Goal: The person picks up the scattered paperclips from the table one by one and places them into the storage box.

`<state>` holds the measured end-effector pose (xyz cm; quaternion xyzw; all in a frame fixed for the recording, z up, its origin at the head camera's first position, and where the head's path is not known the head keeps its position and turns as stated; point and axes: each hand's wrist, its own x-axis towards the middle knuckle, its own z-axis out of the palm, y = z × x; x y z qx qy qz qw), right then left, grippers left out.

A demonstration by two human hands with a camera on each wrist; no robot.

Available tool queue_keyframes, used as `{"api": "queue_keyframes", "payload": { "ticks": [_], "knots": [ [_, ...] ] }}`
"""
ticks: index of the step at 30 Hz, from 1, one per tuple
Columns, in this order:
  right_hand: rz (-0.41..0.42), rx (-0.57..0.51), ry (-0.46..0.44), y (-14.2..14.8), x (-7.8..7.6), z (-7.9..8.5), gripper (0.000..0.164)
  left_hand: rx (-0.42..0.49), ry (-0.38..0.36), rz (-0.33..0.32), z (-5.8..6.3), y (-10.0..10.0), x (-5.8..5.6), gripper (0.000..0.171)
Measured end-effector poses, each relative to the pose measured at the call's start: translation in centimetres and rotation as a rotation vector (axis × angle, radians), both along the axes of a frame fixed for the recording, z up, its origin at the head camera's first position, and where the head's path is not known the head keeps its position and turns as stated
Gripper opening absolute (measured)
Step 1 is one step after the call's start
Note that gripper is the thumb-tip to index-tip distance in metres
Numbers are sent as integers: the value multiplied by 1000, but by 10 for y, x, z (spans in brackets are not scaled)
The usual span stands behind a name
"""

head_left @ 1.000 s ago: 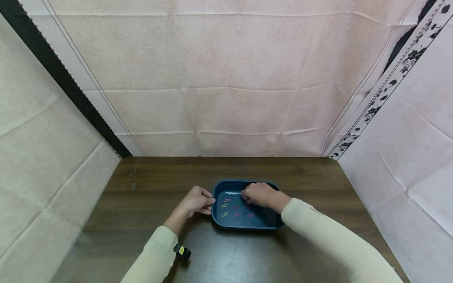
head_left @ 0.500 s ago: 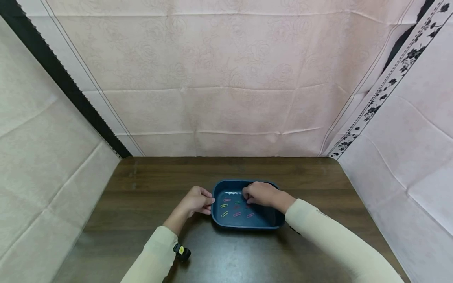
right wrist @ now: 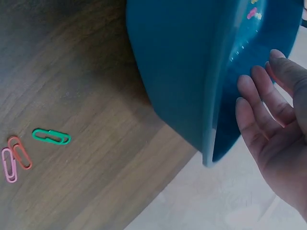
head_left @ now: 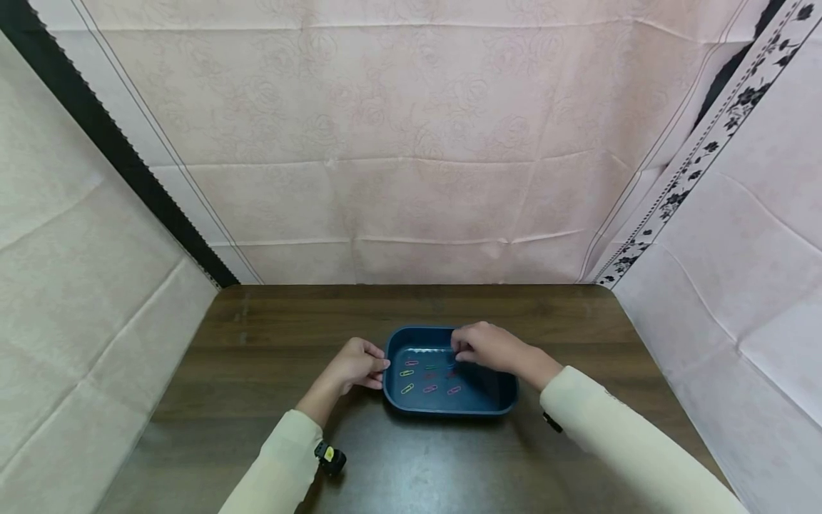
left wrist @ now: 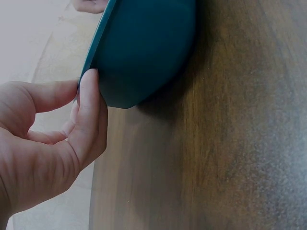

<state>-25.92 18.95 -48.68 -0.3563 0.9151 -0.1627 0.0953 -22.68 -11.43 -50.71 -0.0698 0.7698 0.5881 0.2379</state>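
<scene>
A blue rectangular tray (head_left: 484, 394) stands on the wooden table. On its floor lie several small paper clips, among them a yellow paper clip (head_left: 407, 389), a pink paper clip (head_left: 454, 390) and a green paper clip (head_left: 430, 367). My left hand (head_left: 359, 363) pinches the tray's left rim between thumb and fingers, as the left wrist view also shows. Over the right back part of the tray hovers my right hand (head_left: 491, 346). In the right wrist view its fingers are loosely bent, with nothing seen between them.
In the right wrist view, a green paper clip (right wrist: 51, 136), an orange paper clip (right wrist: 19, 152) and a pink paper clip (right wrist: 9, 165) lie on the table (right wrist: 81, 91) outside the tray. Pale patterned cloth (head_left: 411, 143) hangs behind the table and along both sides.
My right hand has moved right and slightly up, away from the middle of the tray towards its back right. The left hand keeps its grip on the rim, and the tray has not moved.
</scene>
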Motion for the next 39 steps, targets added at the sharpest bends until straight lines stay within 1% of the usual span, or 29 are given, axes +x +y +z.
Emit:
{"api": "queue_keyframes", "payload": {
  "ticks": [6,11,17,22,27,32,34,39],
  "knots": [
    [-11,-83,31,15,4,7,8,-11,-5,0,0,0,0,16],
    [-50,-139,50,27,9,13,9,-9,-9,1,1,1,0,16],
    [-91,-198,75,41,19,19,11,-10,-3,-2,-1,0,-1,16],
    [-121,-241,110,53,29,19,13,-12,-4,-3,0,0,-1,16],
    [-148,-294,174,66,35,14,16,-13,-9,1,1,0,-1,17],
    [-185,-348,183,78,42,7,17,-13,-7,0,0,0,-1,17],
    [-206,-352,182,84,45,6,19,-12,-3,-2,0,0,-1,17],
    [-246,-338,218,99,51,-2,22,-14,0,-1,0,1,-1,17]
  ]
}}
